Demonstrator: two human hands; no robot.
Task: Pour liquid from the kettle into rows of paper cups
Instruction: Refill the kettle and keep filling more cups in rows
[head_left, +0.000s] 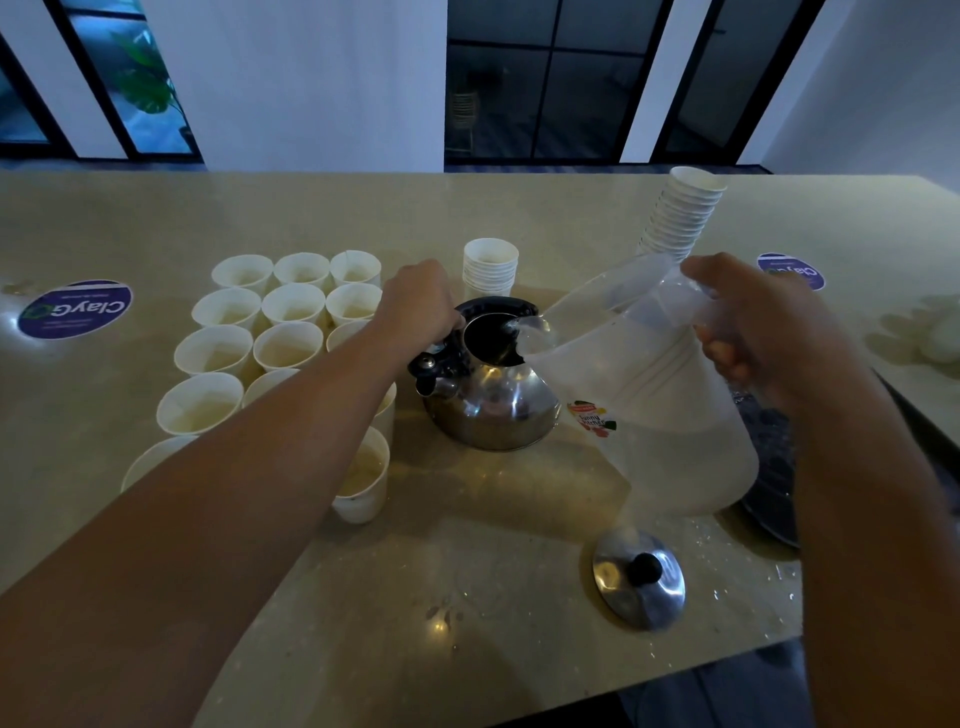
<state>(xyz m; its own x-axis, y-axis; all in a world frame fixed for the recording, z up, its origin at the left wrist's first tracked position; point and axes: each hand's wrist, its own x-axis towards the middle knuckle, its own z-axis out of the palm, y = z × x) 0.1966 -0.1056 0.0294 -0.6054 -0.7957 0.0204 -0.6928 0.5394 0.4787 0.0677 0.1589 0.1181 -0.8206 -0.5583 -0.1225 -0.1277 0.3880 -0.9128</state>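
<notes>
Right hand tilting plastic pitcher over open kettle, left hand gripping handle

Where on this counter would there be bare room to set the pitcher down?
Bare patches: in front of the kettle, between the nearest cup and the lid; and beyond the cup stacks. Crowded: the cup rows on the left.

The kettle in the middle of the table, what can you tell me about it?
The kettle is shiny metal, squat and rounded, standing upright on the table. Its black handle is gripped by the left hand. Its top is open, and a tilted clear pitcher has its spout over the opening. Its lid lies apart, nearer the camera.
</notes>
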